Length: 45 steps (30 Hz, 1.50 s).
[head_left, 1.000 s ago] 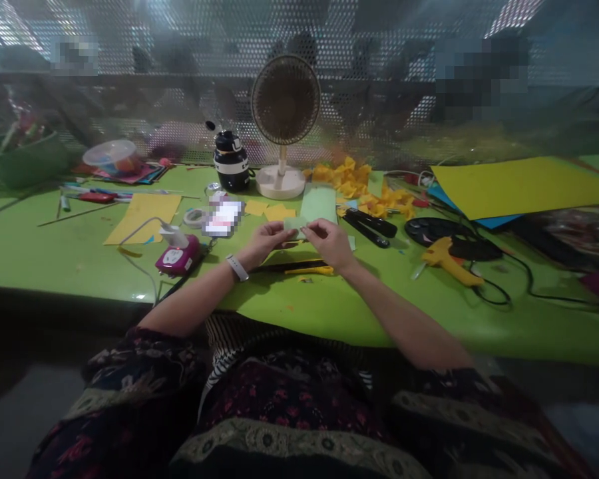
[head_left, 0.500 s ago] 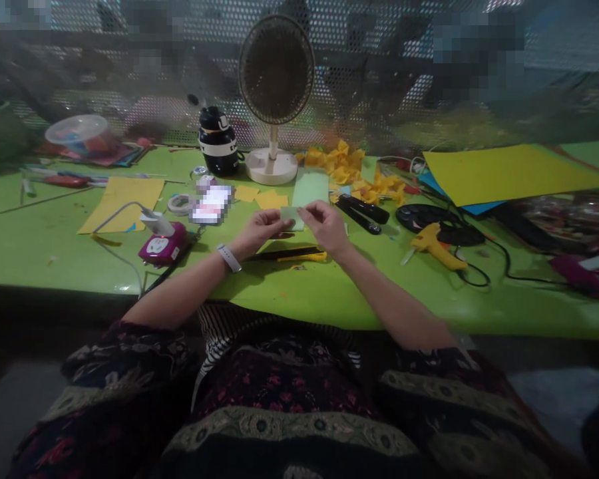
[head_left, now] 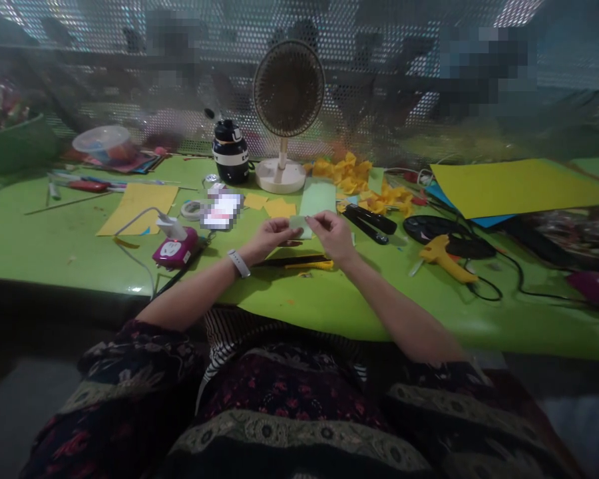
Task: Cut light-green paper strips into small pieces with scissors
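A small piece of light green paper (head_left: 298,223) is held up between my two hands, above the green table. My left hand (head_left: 273,238) pinches its left side, and my right hand (head_left: 332,233) grips its upper right corner with the fingertips. Behind the hands lies a larger sheet of pale green paper (head_left: 318,197). Just below them on the table is a yellow utility knife (head_left: 309,264), with a dark strip beside it. To the right of my right hand rests a black stapler (head_left: 368,221).
A white fan (head_left: 280,177) and a black bottle (head_left: 231,159) stand at the back, beside folded yellow paper flowers (head_left: 347,171). A yellow glue gun (head_left: 446,258) lies right, near a black palette (head_left: 419,231). At left are a purple power adapter (head_left: 176,249) and a phone (head_left: 223,210).
The view has shifted, so everything sits slightly lower and further right. Both hands keep hold of the small green paper, with little change in their pose.
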Tool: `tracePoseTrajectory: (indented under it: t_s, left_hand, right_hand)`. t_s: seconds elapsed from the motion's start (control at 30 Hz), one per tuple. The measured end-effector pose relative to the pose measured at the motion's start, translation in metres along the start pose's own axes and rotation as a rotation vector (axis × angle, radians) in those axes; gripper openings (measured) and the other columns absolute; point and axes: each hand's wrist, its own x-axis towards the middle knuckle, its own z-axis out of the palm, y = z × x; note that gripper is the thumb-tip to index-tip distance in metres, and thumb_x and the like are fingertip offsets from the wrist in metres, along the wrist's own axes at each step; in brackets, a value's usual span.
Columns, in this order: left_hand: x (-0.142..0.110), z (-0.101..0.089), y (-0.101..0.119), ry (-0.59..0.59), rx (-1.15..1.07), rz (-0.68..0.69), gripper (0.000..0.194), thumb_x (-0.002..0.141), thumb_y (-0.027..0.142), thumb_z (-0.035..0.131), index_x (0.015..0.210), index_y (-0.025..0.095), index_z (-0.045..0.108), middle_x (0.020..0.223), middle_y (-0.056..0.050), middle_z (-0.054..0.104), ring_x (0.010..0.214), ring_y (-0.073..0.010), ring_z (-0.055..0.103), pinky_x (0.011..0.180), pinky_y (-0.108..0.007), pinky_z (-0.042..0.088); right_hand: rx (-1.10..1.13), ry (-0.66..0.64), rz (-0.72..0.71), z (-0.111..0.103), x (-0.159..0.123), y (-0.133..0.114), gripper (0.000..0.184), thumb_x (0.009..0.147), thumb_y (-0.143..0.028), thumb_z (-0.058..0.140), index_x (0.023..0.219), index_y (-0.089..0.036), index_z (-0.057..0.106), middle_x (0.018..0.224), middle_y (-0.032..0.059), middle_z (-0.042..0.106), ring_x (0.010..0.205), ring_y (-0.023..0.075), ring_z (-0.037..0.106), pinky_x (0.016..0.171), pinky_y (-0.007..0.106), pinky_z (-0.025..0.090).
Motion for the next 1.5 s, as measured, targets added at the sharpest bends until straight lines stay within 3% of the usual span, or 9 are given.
tracePoseTrajectory:
  t_s: [0.6, 0.77, 0.93, 1.17, 1.5]
  left_hand:
    - [-0.005, -0.001, 0.011, -0.071, 0.147, -0.155, 0.029, 0.078, 0.035, 0.086, 0.077, 0.011, 0.07, 0.078, -0.009, 0.078, 0.068, -0.0138, 0.073, 0.07, -0.028, 0.061]
    - [-0.003, -0.002, 0.012, -0.039, 0.139, -0.143, 0.032, 0.077, 0.037, 0.087, 0.08, 0.01, 0.071, 0.074, -0.008, 0.077, 0.065, -0.0134, 0.073, 0.072, -0.029, 0.061]
    - [0.0, -0.008, 0.014, -0.009, 0.154, -0.14, 0.032, 0.077, 0.038, 0.087, 0.078, 0.011, 0.069, 0.072, -0.007, 0.076, 0.064, -0.0128, 0.071, 0.071, -0.029, 0.061]
    - [0.001, -0.013, 0.017, -0.013, 0.181, -0.138, 0.027, 0.081, 0.034, 0.083, 0.081, 0.011, 0.071, 0.078, -0.01, 0.077, 0.068, -0.0139, 0.072, 0.077, -0.034, 0.061]
    - [0.001, -0.02, 0.02, -0.125, 0.245, -0.184, 0.031, 0.075, 0.035, 0.087, 0.092, 0.012, 0.076, 0.084, -0.013, 0.079, 0.072, -0.0171, 0.075, 0.066, -0.027, 0.062]
  right_hand:
    - [0.042, 0.015, 0.021, -0.002, -0.001, -0.002, 0.05, 0.078, -0.07, 0.07, 0.072, -0.022, 0.057, 0.067, -0.0007, 0.054, 0.064, 0.0154, 0.049, 0.062, 0.032, 0.043]
    - [0.058, -0.175, 0.097, -0.006, 0.001, 0.002, 0.048, 0.074, -0.067, 0.075, 0.073, -0.022, 0.059, 0.069, 0.0006, 0.062, 0.065, 0.0159, 0.056, 0.061, 0.031, 0.049]
    - [0.023, -0.33, 0.084, -0.008, 0.003, 0.006, 0.046, 0.075, -0.063, 0.075, 0.068, -0.021, 0.057, 0.067, 0.0011, 0.065, 0.065, 0.0173, 0.062, 0.063, 0.032, 0.053]
    - [-0.069, -0.378, 0.075, -0.014, 0.004, 0.001, 0.028, 0.088, -0.043, 0.068, 0.074, -0.022, 0.055, 0.068, 0.0004, 0.065, 0.064, 0.0165, 0.063, 0.063, 0.03, 0.049]
    - [-0.081, -0.406, 0.088, -0.01, 0.003, 0.001, 0.022, 0.094, -0.033, 0.06, 0.077, -0.022, 0.053, 0.066, -0.0024, 0.06, 0.061, 0.0142, 0.059, 0.061, 0.028, 0.047]
